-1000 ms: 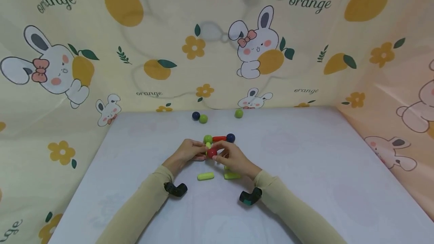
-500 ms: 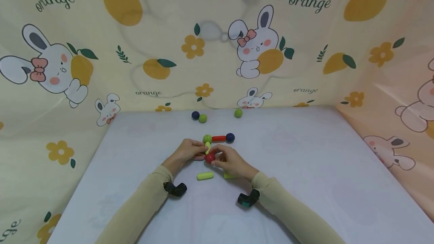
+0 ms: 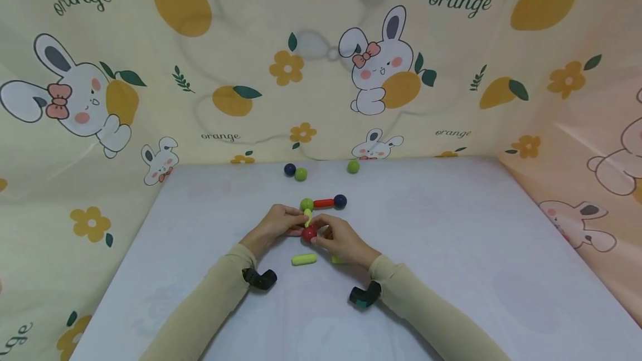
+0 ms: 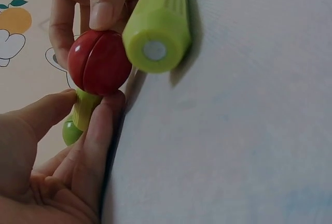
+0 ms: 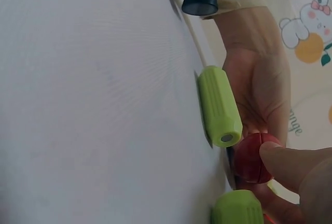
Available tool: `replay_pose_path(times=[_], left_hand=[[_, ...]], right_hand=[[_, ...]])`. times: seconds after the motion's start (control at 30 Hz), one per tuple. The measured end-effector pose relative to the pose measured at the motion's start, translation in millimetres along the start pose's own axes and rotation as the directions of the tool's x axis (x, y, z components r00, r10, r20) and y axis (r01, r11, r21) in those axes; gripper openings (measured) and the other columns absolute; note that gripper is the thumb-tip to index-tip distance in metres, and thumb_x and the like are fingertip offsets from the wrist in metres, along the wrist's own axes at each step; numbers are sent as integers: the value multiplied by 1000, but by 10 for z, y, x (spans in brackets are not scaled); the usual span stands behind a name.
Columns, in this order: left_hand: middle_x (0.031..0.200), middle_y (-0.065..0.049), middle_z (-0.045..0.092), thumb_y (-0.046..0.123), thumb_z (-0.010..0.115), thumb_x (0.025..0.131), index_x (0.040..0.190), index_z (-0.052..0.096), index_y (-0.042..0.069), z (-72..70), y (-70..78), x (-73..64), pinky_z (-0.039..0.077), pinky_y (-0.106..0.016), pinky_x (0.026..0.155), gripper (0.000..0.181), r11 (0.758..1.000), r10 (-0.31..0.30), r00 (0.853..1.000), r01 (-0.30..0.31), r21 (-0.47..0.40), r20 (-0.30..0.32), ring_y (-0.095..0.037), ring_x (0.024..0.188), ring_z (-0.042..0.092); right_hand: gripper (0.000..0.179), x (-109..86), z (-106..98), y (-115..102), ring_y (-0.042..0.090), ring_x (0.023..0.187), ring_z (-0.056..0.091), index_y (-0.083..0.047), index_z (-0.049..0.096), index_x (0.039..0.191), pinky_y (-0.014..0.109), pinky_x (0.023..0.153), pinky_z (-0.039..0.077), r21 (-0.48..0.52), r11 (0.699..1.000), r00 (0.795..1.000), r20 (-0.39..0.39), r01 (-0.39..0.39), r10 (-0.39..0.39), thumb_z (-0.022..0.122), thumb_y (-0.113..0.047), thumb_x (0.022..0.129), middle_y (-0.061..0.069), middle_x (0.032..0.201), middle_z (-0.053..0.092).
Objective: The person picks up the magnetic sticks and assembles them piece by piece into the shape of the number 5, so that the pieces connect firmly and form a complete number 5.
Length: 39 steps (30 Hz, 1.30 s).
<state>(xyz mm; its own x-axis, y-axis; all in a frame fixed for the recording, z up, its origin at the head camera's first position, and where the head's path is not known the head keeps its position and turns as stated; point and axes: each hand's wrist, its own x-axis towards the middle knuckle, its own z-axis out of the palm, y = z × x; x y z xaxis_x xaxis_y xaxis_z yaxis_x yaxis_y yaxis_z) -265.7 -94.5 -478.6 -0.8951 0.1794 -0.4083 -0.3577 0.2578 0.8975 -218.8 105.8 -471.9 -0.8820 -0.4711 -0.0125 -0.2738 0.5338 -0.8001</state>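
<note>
Chain [image 3: 323,203], seemingly part-joined: right fingers [image 3: 328,219] pinch red ball [image 3: 308,234], left fingers [image 4: 97,137] green stick [image 4: 84,110]; three balls [image 3: 301,174] loose, worktop [image 3: 451,227] far edge.

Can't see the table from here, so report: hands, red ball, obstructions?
Left hand pinching green stick. Right hand holding red ball at stick's near end. Loose green stick nearby, seemingly not blocking.

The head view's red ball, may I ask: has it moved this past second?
Yes: the red ball has come nearer the left loose rod, and slightly leftward.
</note>
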Motion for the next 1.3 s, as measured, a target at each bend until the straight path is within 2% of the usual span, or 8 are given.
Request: replay_pose_path(times=[0.2, 0.43, 0.53, 0.63, 0.77, 1.0, 1.13, 1.3], left_hand=[[114, -16, 74, 19, 69, 96, 126, 66, -3, -47, -14, 11, 61, -25, 76, 37, 1000, 10, 999, -10, 16, 48, -10, 82, 71], [127, -14, 71, 21, 68, 97, 145, 51, 1, -158, -46, -62, 59, -32, 89, 55, 998, 28, 977, -37, 41, 211, -16, 104, 70], [135, -16, 67, 20, 69, 96, 153, 40, 5, -181, -37, -128, 59, -32, 90, 65, 993, 73, 959, -96, 71, 273, -17, 109, 70], [138, -20, 63, 12, 70, 95, 154, 31, 11, -173, -20, -184, 57, -28, 86, 71, 974, 153, 938, -197, 113, 311, -17, 105, 71], [134, -22, 64, 6, 68, 95, 149, 36, 12, -133, -3, -219, 55, -26, 82, 63, 940, 230, 915, -296, 166, 332, -17, 100, 69], [135, -22, 62, 11, 65, 98, 146, 50, 12, -87, -12, -206, 55, -27, 80, 51, 910, 253, 913, -337, 243, 321, -21, 104, 68], [135, -21, 63, 11, 66, 97, 147, 50, 13, -74, -18, -185, 54, -26, 78, 52, 910, 244, 919, -328, 256, 311, -18, 97, 66], [134, -19, 62, 10, 67, 97, 147, 52, 14, -71, -3, -208, 52, -25, 76, 52, 912, 234, 928, -313, 265, 290, -16, 91, 62]], right_hand=[[30, 27, 32, 16, 14, 92, 64, -15, 62, 124, 35, 87, 55, -13, 1000, 1000, -29, -9, 9, 70, -17, 96, 5, 122, 69], [29, 46, 53, 8, 15, 92, 65, -15, 62, 124, 37, 88, 56, 13, 1000, 998, -66, -25, 26, 69, -15, 96, 7, 121, 69], [29, 55, 48, 14, 15, 92, 65, -14, 62, 124, 37, 88, 56, 27, 999, 997, -78, -20, 22, 69, -14, 96, 7, 120, 69], [30, 71, 35, 37, 17, 94, 66, -12, 62, 126, 37, 88, 56, 42, 999, 996, -83, -10, 13, 68, -13, 96, 8, 121, 70], [37, 77, -15, 60, 20, 99, 67, -13, 59, 133, 38, 90, 57, 71, 997, 998, -62, -10, 14, 67, -14, 97, 10, 125, 69], [37, 63, -222, 102, 23, 104, 68, -12, 58, 136, 37, 87, 58, 105, 994, 997, -74, -12, 20, 64, -22, 100, 10, 125, 68], [36, 22, -353, 161, 23, 104, 68, -9, 59, 134, 38, 88, 57, 83, 996, 996, -78, -28, 34, 62, -22, 101, 11, 125, 68], [36, -48, -474, 256, 25, 111, 66, -7, 59, 134, 40, 93, 57, 66, 997, 999, -14, -41, 42, 61, -22, 101, 10, 125, 68]])
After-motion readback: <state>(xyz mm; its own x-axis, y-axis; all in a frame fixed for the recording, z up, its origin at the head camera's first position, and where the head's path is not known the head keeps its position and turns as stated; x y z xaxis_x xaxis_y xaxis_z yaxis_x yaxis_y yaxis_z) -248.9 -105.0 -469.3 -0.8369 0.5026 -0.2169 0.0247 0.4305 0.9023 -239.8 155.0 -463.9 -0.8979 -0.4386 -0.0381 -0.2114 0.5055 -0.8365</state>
